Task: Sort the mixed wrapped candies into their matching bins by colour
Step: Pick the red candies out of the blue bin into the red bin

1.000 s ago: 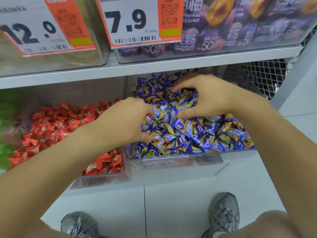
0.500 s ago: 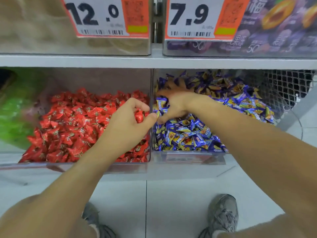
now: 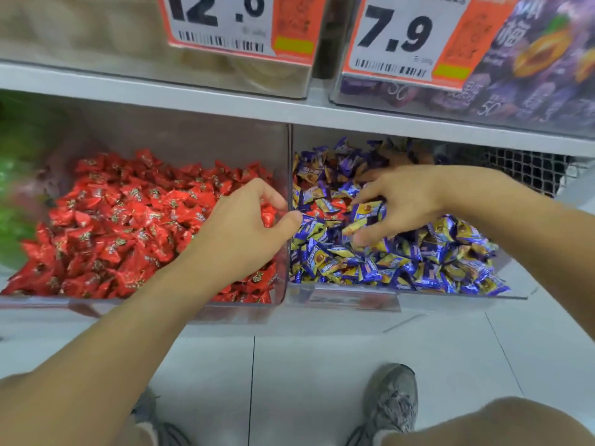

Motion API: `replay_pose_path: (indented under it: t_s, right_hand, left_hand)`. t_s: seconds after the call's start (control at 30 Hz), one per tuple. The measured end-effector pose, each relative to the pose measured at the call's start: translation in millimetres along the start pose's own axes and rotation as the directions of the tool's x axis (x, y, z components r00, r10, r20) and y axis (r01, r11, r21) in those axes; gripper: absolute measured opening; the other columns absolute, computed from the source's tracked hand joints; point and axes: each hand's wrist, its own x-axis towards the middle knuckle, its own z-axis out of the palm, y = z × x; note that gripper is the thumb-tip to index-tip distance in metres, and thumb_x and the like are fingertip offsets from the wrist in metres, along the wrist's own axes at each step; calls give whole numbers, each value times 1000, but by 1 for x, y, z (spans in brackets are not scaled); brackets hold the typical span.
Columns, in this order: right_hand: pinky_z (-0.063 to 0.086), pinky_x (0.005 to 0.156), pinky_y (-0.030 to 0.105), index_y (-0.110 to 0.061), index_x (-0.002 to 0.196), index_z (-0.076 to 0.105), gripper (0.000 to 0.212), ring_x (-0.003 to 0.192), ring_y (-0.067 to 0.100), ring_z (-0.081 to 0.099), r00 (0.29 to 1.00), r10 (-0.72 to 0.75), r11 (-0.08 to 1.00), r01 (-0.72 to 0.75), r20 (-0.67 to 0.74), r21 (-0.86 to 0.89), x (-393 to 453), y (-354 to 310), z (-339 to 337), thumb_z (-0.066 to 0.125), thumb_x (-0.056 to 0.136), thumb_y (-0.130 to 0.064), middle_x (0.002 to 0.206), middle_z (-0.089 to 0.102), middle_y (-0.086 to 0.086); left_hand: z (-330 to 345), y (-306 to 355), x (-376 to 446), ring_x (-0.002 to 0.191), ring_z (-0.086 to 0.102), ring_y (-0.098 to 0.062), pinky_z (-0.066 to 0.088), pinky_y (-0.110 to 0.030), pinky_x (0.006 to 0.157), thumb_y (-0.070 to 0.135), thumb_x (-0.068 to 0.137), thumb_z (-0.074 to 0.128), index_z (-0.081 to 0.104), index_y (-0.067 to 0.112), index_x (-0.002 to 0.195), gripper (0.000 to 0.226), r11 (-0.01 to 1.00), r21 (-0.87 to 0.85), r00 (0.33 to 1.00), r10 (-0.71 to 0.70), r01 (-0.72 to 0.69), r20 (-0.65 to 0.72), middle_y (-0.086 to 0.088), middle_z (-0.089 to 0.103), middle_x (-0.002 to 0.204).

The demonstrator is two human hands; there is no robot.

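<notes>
Shelf (image 3: 225,106): grey, bins beneath, price tags above.
Floor (image 3: 322,365): pale tiles.
Left hand (image 3: 244,230): pinches red candy (image 3: 268,217) over red bin (image 3: 145,304).
Right hand (image 3: 402,204): curled on blue candies (image 3: 367,214) in blue bin (image 3: 354,297).

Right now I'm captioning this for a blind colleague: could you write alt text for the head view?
The left hand holds a red candy over the bin of red candies, while the right hand digs into the neighbouring bin of blue-and-yellow candies. Price tags reading 12.0 and 7.9 hang above.
</notes>
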Motion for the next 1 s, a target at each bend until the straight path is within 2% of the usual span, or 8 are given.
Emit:
replay_pose_path:
  t_s: [0.07, 0.17, 0.37, 0.6, 0.73, 0.83, 0.9, 1.0]
  right_hand:
    - [43, 104, 36, -33, 131, 58, 91, 124, 22, 54, 998, 4, 995, 2, -64, 96, -3, -5, -13, 43, 63, -93, 140, 54, -5]
    - [45, 89, 30, -17, 127, 56, 77, 109, 27, 59, 929, 9, 988, 49, -371, 146, 40, -19, -20, 51, 80, -78, 125, 63, 8]
    - [43, 103, 35, -14, 147, 35, 113, 123, 29, 53, 998, 37, 993, -30, -56, 112, 116, -48, -9, 80, 59, -69, 141, 51, 7]
    - [46, 98, 32, -12, 141, 48, 82, 117, 26, 57, 994, 26, 994, -15, -109, 107, 136, -39, -1, 80, 74, -49, 131, 59, 4]
    - [52, 90, 31, -29, 129, 58, 68, 104, 22, 62, 954, -41, 984, 89, -296, 152, 123, -21, -3, 82, 67, -44, 123, 64, 0]
    - [45, 79, 25, -30, 125, 59, 57, 98, 18, 57, 904, -89, 964, 185, -418, 194, 90, -11, -11, 80, 72, -35, 116, 61, -4]
    - [45, 79, 26, -25, 127, 59, 58, 97, 18, 58, 887, -98, 957, 209, -452, 203, 69, -5, -9, 79, 75, -42, 111, 62, -3]
    - [50, 89, 33, -26, 123, 61, 76, 96, 18, 62, 918, -81, 961, 176, -389, 214, 35, 6, 7, 60, 70, -80, 113, 64, -3]
  left_hand:
    - [-1, 2, 1, 59, 45, 1, 33, -26, 61, 47, 85, 66, 58, 26, 95, 25, 1000, 17, 1000, -11, 11, 7, 11, 52, 70]
    - [-4, 4, 3, 47, 47, 3, 33, -21, 51, 47, 84, 67, 58, 26, 92, 24, 999, 30, 1000, -21, 21, 11, 7, 54, 64]
    - [-5, 5, 4, 69, 55, -10, 46, -32, 70, 50, 80, 67, 61, 27, 92, 27, 998, 7, 998, -58, 57, 33, 1, 63, 81]
    - [-3, 6, 5, 49, 45, -7, 45, -31, 62, 51, 80, 68, 59, 27, 85, 27, 996, 8, 995, -86, 86, 44, -14, 71, 87]
    - [-6, 9, 3, 82, 61, -18, 50, -38, 84, 52, 80, 68, 60, 27, 88, 28, 996, -2, 995, -92, 93, 49, -12, 70, 103]
    - [-6, 9, 5, 61, 56, -11, 49, -31, 66, 49, 81, 68, 59, 27, 89, 25, 998, 30, 998, -63, 63, 27, -2, 68, 83]
    - [-5, 10, 5, 53, 47, -5, 39, -26, 56, 45, 83, 68, 59, 25, 91, 24, 999, 34, 999, -32, 32, -15, 8, 56, 69]
    - [0, 13, 4, 60, 50, -5, 37, -19, 57, 43, 86, 66, 57, 27, 95, 21, 1000, 27, 996, 10, -7, -94, 10, 52, 67]
